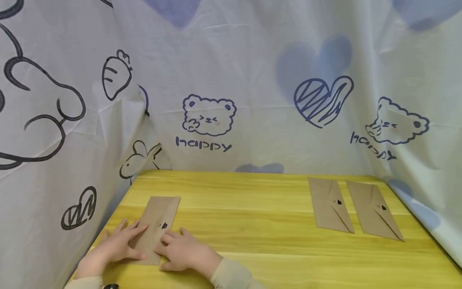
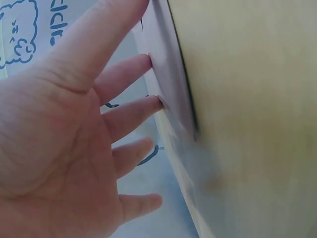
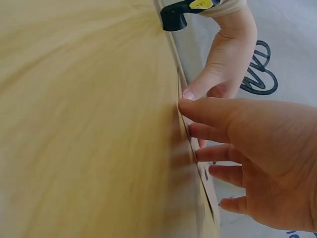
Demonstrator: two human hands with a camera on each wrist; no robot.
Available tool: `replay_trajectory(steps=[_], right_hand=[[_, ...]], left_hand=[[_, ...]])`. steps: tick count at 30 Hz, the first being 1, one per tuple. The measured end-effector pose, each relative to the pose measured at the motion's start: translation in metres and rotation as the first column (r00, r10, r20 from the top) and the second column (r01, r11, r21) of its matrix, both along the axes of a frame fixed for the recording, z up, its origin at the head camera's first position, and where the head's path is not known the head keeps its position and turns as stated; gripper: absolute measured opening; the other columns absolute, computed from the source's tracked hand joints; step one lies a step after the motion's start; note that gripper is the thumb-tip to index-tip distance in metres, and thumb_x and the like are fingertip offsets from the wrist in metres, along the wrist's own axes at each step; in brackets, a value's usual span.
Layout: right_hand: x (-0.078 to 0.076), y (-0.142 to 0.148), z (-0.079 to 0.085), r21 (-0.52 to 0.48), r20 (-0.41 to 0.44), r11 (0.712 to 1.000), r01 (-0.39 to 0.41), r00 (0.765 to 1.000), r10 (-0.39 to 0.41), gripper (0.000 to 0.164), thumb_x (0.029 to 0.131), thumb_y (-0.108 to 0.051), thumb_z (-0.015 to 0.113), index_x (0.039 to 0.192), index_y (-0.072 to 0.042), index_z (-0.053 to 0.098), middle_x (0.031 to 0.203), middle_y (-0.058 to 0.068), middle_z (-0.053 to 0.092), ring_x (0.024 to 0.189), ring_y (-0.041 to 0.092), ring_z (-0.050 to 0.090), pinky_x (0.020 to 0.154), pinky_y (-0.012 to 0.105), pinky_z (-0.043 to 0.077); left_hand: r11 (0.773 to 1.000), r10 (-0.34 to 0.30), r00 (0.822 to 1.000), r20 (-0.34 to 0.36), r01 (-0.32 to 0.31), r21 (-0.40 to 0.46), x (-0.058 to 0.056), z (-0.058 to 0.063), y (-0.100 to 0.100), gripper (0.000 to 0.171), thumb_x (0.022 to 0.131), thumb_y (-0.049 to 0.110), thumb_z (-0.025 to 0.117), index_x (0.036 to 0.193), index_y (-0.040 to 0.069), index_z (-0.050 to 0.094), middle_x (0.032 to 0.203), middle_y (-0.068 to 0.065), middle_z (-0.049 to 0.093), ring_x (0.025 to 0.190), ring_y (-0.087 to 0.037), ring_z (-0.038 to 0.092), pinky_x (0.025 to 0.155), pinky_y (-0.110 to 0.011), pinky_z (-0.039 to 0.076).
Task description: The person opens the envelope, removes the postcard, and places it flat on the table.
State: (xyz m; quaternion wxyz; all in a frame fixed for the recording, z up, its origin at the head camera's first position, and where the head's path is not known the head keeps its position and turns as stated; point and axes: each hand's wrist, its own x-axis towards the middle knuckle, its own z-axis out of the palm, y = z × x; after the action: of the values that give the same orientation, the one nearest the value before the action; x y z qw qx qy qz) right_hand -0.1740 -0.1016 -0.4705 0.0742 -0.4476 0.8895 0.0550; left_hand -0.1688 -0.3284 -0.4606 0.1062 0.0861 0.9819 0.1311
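Observation:
A brown paper envelope [image 1: 155,212] with a small dark print lies on the left part of the table. My left hand [image 1: 117,245] rests on its near left side, fingers spread and fairly straight. Along the near right edge, my right hand [image 1: 182,249] touches the paper with its fingertips. In the left wrist view, fingertips of the left hand [image 2: 54,139] meet the thin envelope [image 2: 171,64], seen edge-on. The right wrist view shows the right hand [image 3: 277,153] with thumb at the envelope's edge [image 3: 209,191] and fingers extended over it.
Two similar brown envelopes [image 1: 323,202] [image 1: 368,204] lie side by side at the right of the yellow wood-grain table [image 1: 249,224]. A white curtain [image 1: 252,80] with printed drawings hangs behind and along both sides. A dark wrist device [image 3: 174,19] sits at the left wrist.

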Motion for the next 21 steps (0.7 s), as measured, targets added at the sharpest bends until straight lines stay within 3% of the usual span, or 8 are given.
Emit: replay_trajectory(steps=[8,21], right_hand=[[-0.012,-0.009,0.002,-0.075,-0.068,0.994,-0.081,0.995,0.076,0.043,0.097,-0.055,0.048,0.137,-0.040,0.053,0.145,-0.020,0.048,0.141,0.004,0.038,0.110,0.035,0.041],[-0.025,-0.021,0.002,-0.024,-0.076,0.988,-0.155,0.985,0.153,0.042,0.099,-0.053,0.044,0.139,-0.040,0.051,0.147,-0.024,0.045,0.144,0.002,0.031,0.118,0.037,0.032]], left_hand=[[0.999,-0.008,0.999,0.043,0.007,0.035,-0.002,0.003,0.002,0.096,0.067,0.056,0.079,0.144,0.009,0.048,0.152,-0.027,0.035,0.140,-0.058,0.015,0.095,-0.085,0.014],[0.999,-0.007,0.998,0.060,0.005,0.044,0.000,0.004,0.003,0.096,0.067,0.055,0.080,0.144,0.009,0.047,0.152,-0.027,0.035,0.140,-0.058,0.016,0.095,-0.085,0.016]])
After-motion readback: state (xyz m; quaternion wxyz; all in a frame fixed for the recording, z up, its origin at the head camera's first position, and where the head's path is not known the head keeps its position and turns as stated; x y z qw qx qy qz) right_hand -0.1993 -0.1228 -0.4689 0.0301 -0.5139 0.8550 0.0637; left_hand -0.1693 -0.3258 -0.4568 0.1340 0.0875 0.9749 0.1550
